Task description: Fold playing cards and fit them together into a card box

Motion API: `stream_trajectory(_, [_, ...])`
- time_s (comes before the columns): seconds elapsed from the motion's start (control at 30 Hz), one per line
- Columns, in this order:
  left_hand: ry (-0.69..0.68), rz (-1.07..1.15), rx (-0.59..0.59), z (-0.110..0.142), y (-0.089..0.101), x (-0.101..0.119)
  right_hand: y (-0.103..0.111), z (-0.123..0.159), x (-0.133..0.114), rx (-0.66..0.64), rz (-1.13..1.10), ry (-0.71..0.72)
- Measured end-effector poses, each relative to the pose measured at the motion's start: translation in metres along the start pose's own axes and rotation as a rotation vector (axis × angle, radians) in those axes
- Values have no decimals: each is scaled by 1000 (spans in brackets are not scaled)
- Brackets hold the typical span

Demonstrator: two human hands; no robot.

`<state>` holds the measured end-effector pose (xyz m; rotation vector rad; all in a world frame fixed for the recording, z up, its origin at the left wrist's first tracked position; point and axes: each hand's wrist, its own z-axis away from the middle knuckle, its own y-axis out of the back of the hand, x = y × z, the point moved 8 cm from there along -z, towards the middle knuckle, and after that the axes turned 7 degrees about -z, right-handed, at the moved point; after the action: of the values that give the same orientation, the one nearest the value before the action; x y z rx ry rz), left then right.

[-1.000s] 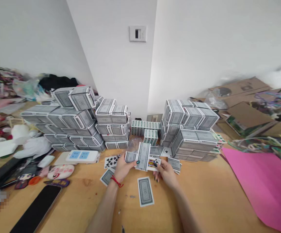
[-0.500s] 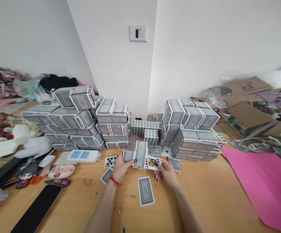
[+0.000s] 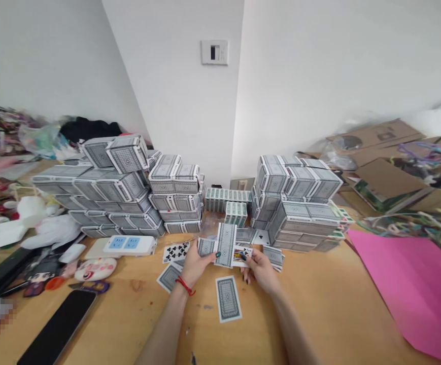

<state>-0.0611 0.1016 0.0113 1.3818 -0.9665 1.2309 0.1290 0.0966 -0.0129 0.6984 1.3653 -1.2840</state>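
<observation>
My left hand (image 3: pixel 195 263), with a red cord at the wrist, pinches playing cards. One upright card (image 3: pixel 226 244) shows its grey patterned back, and a sideways card (image 3: pixel 206 247) lies partly behind the fingers. My right hand (image 3: pixel 261 268) grips a face-up club court card (image 3: pixel 242 256), whose left part is covered by the upright card. Below the hands, a single card (image 3: pixel 228 299) lies face down on the wooden table (image 3: pixel 258 329). By the left wrist are a face-up club card (image 3: pixel 175 251) and a face-down card (image 3: pixel 169 278). Several loose cards (image 3: pixel 274 257) sit beyond the right hand.
Built-up blocks of cards stand at left (image 3: pixel 109 187), left of centre (image 3: pixel 174 195) and right (image 3: pixel 300 203). Small green-white boxes (image 3: pixel 228 197) are between them. A power strip (image 3: pixel 129 245), a phone (image 3: pixel 58 327) and pink paper (image 3: pixel 406 294) flank the work area.
My left hand has moved right with its cards, so the upright card now covers more of the court card. My right hand stays nearly in place.
</observation>
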Motion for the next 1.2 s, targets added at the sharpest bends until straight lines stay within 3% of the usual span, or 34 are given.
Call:
stream_trajectory(0.5, [10,26,-7,5,-7,8,-5,-1,0,20,87,19])
stream_trajectory(0.83, [220,245,-178,10,-15,0,-2,0,-9,51,109,65])
stream_trajectory(1.2, [159,193,-30,5,-4,-3,5,1,-10,52,69,72])
